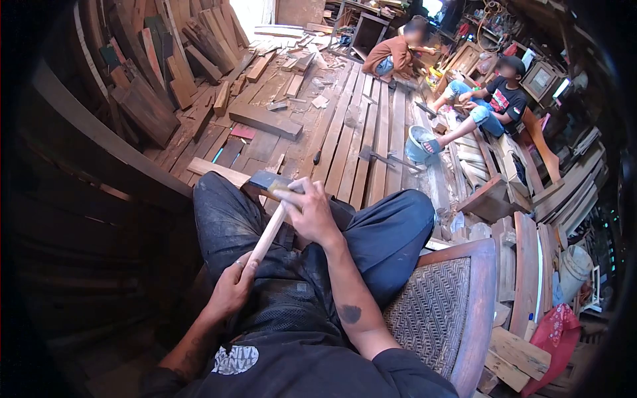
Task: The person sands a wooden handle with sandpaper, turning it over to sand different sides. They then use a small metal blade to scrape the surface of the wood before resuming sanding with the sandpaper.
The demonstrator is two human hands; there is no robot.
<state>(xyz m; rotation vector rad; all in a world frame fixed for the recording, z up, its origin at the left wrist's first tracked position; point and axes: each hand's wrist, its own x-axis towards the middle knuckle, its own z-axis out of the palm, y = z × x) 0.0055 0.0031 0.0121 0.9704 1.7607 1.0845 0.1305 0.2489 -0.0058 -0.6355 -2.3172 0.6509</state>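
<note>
The floor is surfaced with long wooden planks and is littered with offcuts and scraps. Along the left side, boards of mixed lengths are stacked leaning. Daylight is admitted at the far end through 1 bright opening. The upper right wall is crowded with hung items. In the right foreground, 1 wood-framed woven panel is positioned. Deep shadow is noted at lower left.

Hands on pale stick; woven panel at right; bucket ahead

Left hand grips close in; right hand curls farther forward.
</note>
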